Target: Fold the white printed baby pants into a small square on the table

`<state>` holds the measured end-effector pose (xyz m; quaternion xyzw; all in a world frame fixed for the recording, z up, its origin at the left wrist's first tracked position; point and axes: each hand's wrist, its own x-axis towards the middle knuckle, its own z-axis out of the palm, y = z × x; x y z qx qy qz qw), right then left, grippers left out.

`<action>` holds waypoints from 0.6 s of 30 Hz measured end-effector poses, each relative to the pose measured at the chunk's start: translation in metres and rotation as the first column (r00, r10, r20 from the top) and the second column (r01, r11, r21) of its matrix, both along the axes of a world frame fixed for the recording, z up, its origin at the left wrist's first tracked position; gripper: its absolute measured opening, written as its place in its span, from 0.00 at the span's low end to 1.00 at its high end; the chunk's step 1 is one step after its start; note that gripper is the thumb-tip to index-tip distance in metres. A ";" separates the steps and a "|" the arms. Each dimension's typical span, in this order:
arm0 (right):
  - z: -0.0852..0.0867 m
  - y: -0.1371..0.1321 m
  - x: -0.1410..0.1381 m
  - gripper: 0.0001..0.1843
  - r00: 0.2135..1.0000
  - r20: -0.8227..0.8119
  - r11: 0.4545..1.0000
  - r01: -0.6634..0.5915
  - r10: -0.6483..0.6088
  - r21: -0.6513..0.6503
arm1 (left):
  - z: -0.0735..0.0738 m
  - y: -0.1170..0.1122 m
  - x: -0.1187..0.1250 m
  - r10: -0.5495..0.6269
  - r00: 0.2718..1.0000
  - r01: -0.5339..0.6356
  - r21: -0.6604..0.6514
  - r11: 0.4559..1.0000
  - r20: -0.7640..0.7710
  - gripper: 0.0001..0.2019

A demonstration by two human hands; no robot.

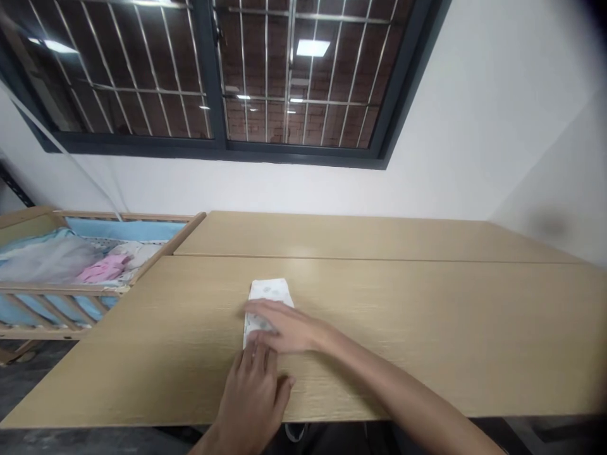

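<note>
A white folded cloth point(271, 290) with a faint print lies flat on the wooden table point(403, 328), left of its middle. Across the cloth's middle rests my right hand point(284, 323), fingers stretched out and pointing left, slightly blurred. My left hand point(253, 385) lies palm down at the cloth's near end, its fingertips touching that end and close to the right thumb. The left fingers are extended, with the thumb out to the side. Both hands hide the cloth's near half.
To the left stands a wooden crib point(61, 291) with blue lining, holding a pink cloth point(104, 268) and pale netting point(52, 256). A seam runs across the table's far part. Behind it are a white wall point(441, 183) and a barred window point(218, 76).
</note>
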<state>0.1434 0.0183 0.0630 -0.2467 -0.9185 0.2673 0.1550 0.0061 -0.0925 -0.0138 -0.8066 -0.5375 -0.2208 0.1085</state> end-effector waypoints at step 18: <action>-0.056 0.055 -0.008 0.36 0.963 0.259 0.996 -0.084 0.070 0.043 | -0.032 -0.014 0.002 0.056 0.997 -0.061 0.127 0.990 0.045 0.23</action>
